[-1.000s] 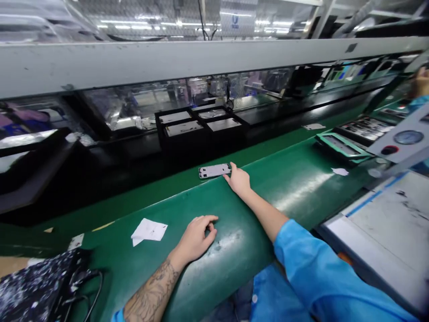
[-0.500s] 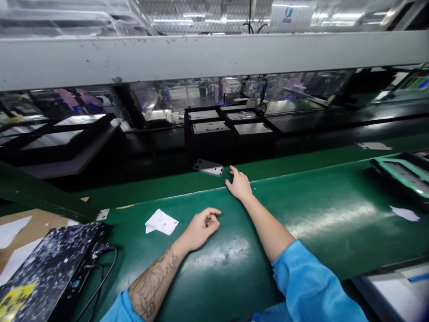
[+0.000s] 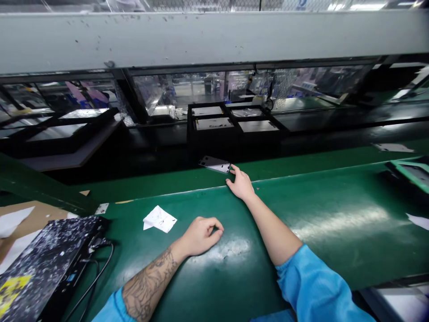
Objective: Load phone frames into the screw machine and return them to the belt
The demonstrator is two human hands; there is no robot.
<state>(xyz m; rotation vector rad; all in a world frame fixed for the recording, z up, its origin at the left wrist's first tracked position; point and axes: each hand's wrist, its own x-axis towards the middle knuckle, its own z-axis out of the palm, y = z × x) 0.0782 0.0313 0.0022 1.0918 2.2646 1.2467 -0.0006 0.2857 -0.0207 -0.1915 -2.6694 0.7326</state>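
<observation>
My right hand (image 3: 241, 184) reaches forward over the far edge of the green bench. Its index finger touches the right end of a thin, pale flat plate with small dark cutouts (image 3: 217, 164), while the thumb stays apart below; the hand is open. The plate lies on the lower green strip, its far left part in shadow. My left hand (image 3: 203, 236) rests over the bench with its fingers curled and the thumb and index tips together. Nothing shows in it. Left of that hand lies a creased white paper (image 3: 160, 219).
Behind the plate stands a black divided tray (image 3: 236, 129) holding pale sheets. A speckled black box with cables (image 3: 60, 250) sits at the left. On the right are a green-framed fixture (image 3: 414, 174) and another pale plate (image 3: 393, 147). A grey beam (image 3: 214, 40) crosses above.
My right hand has closed the small gap to the plate, and its index finger now meets the plate's end. My left thumb and index finger have come together. The view has tilted down.
</observation>
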